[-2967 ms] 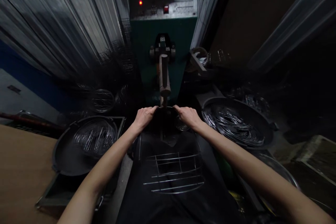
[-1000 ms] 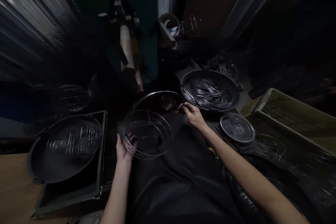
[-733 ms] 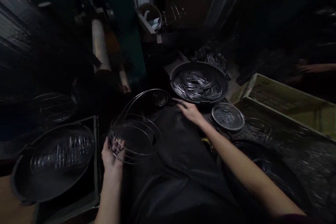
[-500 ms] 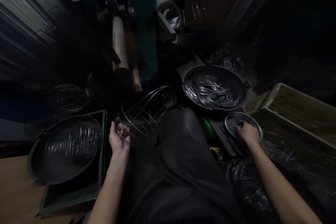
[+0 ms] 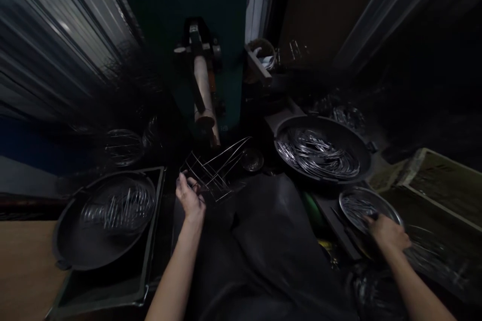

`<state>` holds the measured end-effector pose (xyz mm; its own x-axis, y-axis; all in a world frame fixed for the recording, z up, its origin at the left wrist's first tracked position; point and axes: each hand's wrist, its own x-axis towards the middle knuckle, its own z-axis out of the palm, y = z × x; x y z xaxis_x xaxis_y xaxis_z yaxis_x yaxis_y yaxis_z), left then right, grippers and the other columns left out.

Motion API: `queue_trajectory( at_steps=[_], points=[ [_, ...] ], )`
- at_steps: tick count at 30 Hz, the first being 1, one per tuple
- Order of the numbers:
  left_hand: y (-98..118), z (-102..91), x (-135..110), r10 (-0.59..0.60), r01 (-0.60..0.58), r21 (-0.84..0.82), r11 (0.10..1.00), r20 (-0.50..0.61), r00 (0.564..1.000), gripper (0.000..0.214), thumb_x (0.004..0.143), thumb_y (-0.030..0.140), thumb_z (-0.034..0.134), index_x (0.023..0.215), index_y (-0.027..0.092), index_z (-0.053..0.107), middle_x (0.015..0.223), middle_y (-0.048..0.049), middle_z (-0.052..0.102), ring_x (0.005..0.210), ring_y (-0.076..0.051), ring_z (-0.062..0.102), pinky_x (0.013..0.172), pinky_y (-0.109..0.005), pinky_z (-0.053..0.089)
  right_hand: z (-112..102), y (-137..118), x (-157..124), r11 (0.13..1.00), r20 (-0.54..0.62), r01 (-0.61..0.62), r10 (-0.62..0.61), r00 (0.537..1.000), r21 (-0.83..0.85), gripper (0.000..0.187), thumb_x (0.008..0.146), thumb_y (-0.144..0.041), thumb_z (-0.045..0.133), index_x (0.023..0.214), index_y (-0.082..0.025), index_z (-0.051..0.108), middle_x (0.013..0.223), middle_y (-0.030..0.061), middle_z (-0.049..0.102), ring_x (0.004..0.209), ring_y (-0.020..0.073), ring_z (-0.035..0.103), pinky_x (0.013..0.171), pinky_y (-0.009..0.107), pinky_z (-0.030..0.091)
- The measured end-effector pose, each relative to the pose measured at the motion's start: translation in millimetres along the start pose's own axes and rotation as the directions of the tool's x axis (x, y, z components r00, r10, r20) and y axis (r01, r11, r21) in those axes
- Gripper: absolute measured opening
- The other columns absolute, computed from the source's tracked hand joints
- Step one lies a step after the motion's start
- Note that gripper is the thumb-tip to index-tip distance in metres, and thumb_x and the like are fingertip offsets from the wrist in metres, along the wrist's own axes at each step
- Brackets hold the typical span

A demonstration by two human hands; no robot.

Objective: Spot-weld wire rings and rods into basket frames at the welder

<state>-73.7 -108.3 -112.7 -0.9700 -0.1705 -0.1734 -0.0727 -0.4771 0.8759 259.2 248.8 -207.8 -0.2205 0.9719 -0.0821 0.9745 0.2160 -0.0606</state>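
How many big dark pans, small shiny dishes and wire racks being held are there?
Big dark round metal pans: 2
Small shiny round metal dishes: 2
Silver wire rack held by the left hand: 1
Total: 5

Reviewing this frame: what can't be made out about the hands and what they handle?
Head view, dim throughout.
Right hand: its back hides the fingertips at the small metal dish, so any pinch is unclear.
Dish contents: too fine and dark to tell apart.
Wire frame in the left hand: thin wires fade into the dark background; full shape unclear.
Lower right corner: blurred, cut off by the edge.
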Motion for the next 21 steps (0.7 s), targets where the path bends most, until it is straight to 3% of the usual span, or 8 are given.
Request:
queue_trajectory(
  at_steps=[2,5,9,12,15,18,21],
  points=[
    [0.0,-2.7,0.8,0.010,-0.010,0.004,1.000,-0.010,1.000,0.044,0.071,0.053,0.064,0.094,0.016,0.057,0.047,0.0104,0.035,0.037,-0.004,0.030,0.039,-0.015,0.023,-5.4,1.5,-6.0,0.994,0.031,-0.089,0.091,0.995,-0.056,0.041,0.078,-0.053,0.036,0.045,-0.030,0.038,0.040,0.0053,0.034,0.043,0.0227,0.055,0.040,0.033,0.030],
    [1.8,-6.7,2.0,0.034,-0.034,-0.002,0.999,-0.008,0.999,0.042,0.073,0.052,0.063,0.094,0.016,0.058,0.046,0.0102,0.033,0.037,-0.004,0.029,0.038,-0.015,0.020,-11.1,3.5,-11.1,0.997,0.044,-0.064,0.065,0.997,-0.038,0.038,0.078,-0.052,0.037,0.047,-0.029,0.033,0.042,0.0054,0.036,0.048,0.0243,0.058,0.043,0.034,0.032],
    [5.1,-10.3,5.0,0.077,-0.078,-0.019,0.997,-0.015,0.997,0.039,0.074,0.051,0.062,0.092,0.017,0.057,0.047,0.0096,0.035,0.038,-0.004,0.028,0.039,-0.015,0.020,-17.9,-5.4,-11.2,0.996,0.111,-0.085,0.082,0.990,0.024,0.023,0.074,-0.047,0.041,0.056,-0.032,0.039,0.057,0.0151,0.051,0.073,0.0302,0.065,0.052,0.039,0.040],
    [6.0,-13.0,8.4,0.103,-0.103,-0.012,0.995,-0.011,0.995,0.038,0.076,0.051,0.060,0.091,0.016,0.057,0.048,0.0088,0.036,0.039,-0.004,0.028,0.038,-0.015,0.019,-30.0,-29.9,-13.3,0.989,0.080,-0.042,0.031,0.996,0.138,0.017,0.072,-0.047,0.039,0.061,-0.034,0.043,0.079,0.0234,0.060,0.095,0.0334,0.062,0.069,0.045,0.044],
    [5.7,-16.7,11.6,0.122,-0.122,-0.004,0.992,-0.009,0.992,0.035,0.078,0.050,0.058,0.090,0.017,0.056,0.048,0.0087,0.034,0.039,-0.004,0.026,0.038,-0.015,0.017,-48.1,-70.8,-27.8,0.935,0.009,0.107,-0.116,0.993,0.339,0.014,0.069,-0.046,0.044,0.062,-0.034,0.049,0.094,0.0203,0.064,0.106,0.0339,0.057,0.085,0.045,0.044],
    [5.8,-20.2,12.7,0.125,-0.125,-0.007,0.992,-0.012,0.992,0.034,0.079,0.049,0.058,0.090,0.017,0.056,0.049,0.0082,0.036,0.039,-0.004,0.028,0.039,-0.015,0.018,-64.8,-124.5,-60.3,0.751,0.060,0.156,-0.252,0.966,0.642,0.015,0.063,-0.043,0.055,0.069,-0.030,0.059,0.088,0.0135,0.068,0.095,0.0336,0.063,0.085,0.046,0.047],
    [6.8,-21.3,12.6,0.123,-0.123,-0.016,0.992,-0.004,0.992,0.035,0.078,0.050,0.059,0.091,0.017,0.056,0.048,0.0083,0.036,0.039,-0.004,0.029,0.038,-0.014,0.019,-75.1,-186.4,-102.2,0.431,0.208,0.010,-0.456,0.865,0.902,0.035,0.056,-0.046,0.068,0.080,-0.020,0.065,0.080,0.0082,0.070,0.079,0.0272,0.067,0.076,0.042,0.054]
  ],
)
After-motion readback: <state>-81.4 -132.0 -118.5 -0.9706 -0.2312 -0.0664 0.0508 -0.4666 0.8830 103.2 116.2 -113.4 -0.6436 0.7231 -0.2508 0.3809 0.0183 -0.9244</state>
